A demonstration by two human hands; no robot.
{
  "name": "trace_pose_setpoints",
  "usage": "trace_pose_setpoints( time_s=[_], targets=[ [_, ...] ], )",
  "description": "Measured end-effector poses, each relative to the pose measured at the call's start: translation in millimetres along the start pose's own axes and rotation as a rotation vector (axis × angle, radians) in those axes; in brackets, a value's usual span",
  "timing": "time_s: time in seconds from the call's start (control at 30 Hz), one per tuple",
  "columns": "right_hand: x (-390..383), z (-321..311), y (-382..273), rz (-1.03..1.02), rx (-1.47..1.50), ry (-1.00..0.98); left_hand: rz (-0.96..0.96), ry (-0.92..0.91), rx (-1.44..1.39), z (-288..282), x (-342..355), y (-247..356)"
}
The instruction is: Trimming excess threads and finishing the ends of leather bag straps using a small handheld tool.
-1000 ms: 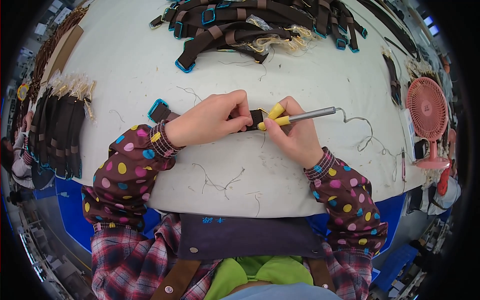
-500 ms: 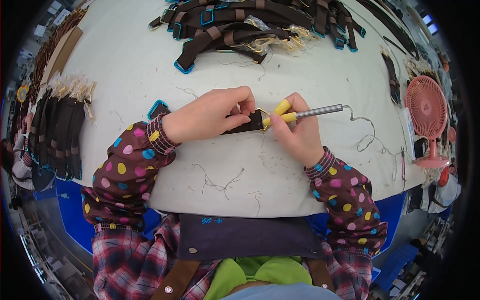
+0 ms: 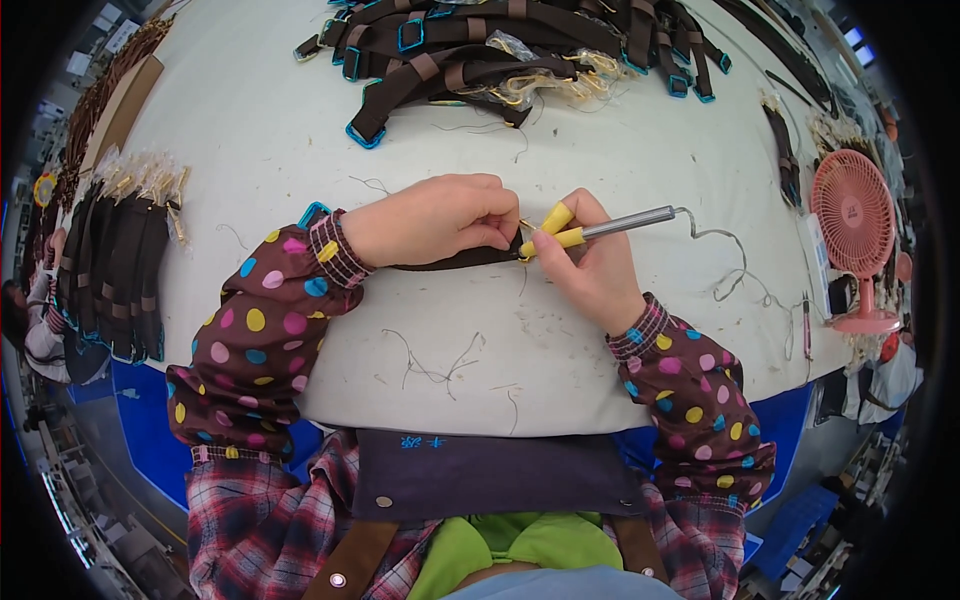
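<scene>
My left hand point(image 3: 435, 222) is closed on a dark brown webbing strap point(image 3: 465, 259), pinching it near its right end, where a gold metal ring is partly hidden by my fingers. A blue-wrapped buckle point(image 3: 314, 213) on that strap shows beyond my left cuff. In my right hand point(image 3: 597, 272) lies a pen-like tool point(image 3: 630, 221) with a yellow grip, a grey metal rear and a thin cord, resembling a soldering iron. Its tip meets the strap end by the ring; exact contact is too small to tell. A yellow covering point(image 3: 558, 217) wraps my right index finger.
Heaped straps point(image 3: 480, 45) with blue buckles lie at the far side. More straps point(image 3: 112, 262) with plastic-wrapped gold fittings hang together at the left. A pink fan point(image 3: 852, 215) stands at the right. The tool's cord point(image 3: 742, 255) and loose threads point(image 3: 440, 375) lie on the white tabletop point(image 3: 560, 385).
My left hand has shifted slightly right toward the strap's end, covering more of the strap and ring. The tool in my right hand has moved slightly left, its tip closer to the strap end.
</scene>
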State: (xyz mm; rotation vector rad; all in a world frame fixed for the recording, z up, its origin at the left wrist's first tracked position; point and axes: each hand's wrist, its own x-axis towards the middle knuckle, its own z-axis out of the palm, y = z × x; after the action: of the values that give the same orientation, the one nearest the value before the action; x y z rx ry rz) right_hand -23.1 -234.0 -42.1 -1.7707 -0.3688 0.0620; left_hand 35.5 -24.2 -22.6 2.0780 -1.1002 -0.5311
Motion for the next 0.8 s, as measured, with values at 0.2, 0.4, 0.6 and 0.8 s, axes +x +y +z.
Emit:
trace_pose_setpoints(
  time_s=[0.2, 0.4, 0.6, 0.8],
  targets=[
    [1, 1, 0, 0.013, 0.029, -0.002, -0.010, 0.019, 0.016, 1, 0, -1],
    [0, 0, 1, -0.011, -0.027, 0.002, -0.012, 0.019, 0.027, 1, -1, 0],
    [-1, 1, 1, -0.009, -0.025, 0.002, -0.036, 0.015, 0.017, 2, -1, 3],
    [0, 2, 0, -0.005, 0.019, 0.017, -0.112, 0.048, -0.084, 0, -1, 5]
  ],
)
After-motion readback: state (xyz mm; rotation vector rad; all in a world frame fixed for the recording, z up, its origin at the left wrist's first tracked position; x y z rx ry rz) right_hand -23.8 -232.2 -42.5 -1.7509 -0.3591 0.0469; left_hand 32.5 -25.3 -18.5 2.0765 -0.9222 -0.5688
